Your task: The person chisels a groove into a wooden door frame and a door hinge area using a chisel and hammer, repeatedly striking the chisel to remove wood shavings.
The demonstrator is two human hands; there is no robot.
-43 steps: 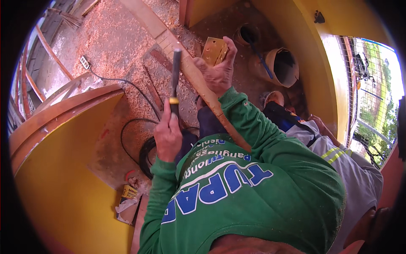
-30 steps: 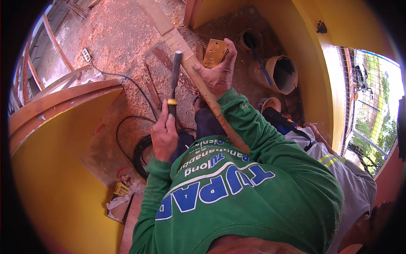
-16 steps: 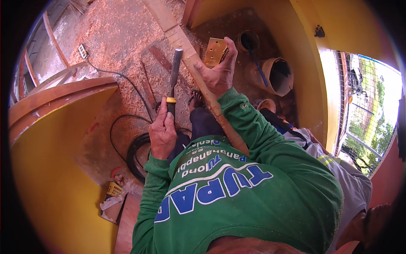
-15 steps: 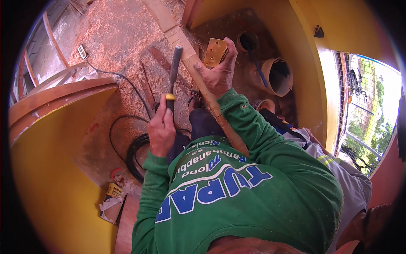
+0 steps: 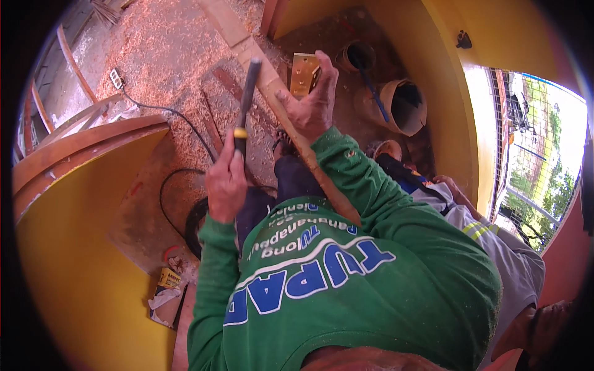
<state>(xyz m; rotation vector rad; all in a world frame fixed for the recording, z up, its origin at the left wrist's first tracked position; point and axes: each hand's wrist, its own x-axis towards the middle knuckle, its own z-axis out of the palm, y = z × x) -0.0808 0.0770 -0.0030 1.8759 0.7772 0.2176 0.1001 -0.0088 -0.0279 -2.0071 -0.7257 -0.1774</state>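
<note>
My left hand [image 5: 227, 184] is closed round the black-and-yellow handle of a chisel [image 5: 249, 96], whose dark blade points up and away, over the left side of a long wooden board [image 5: 270, 79]. The board runs from the far edge down to my lap. At its right side my right hand [image 5: 314, 112] holds a brass hinge [image 5: 302, 69] between thumb and fingers. One hinge leaf with screw holes faces up; the fingers partly hide the other.
Wood shavings [image 5: 161, 68] cover the floor. A power strip [image 5: 116, 78], its cord and a black cable coil [image 5: 197, 226] lie left. Yellow panels [image 5: 80, 266] flank me. Round containers [image 5: 403, 108] stand right, near another person in grey [image 5: 495, 247].
The hinge has turned and shifted slightly left, its holed leaf now flatter to view. The chisel and my left hand have moved a little left and are more upright.
</note>
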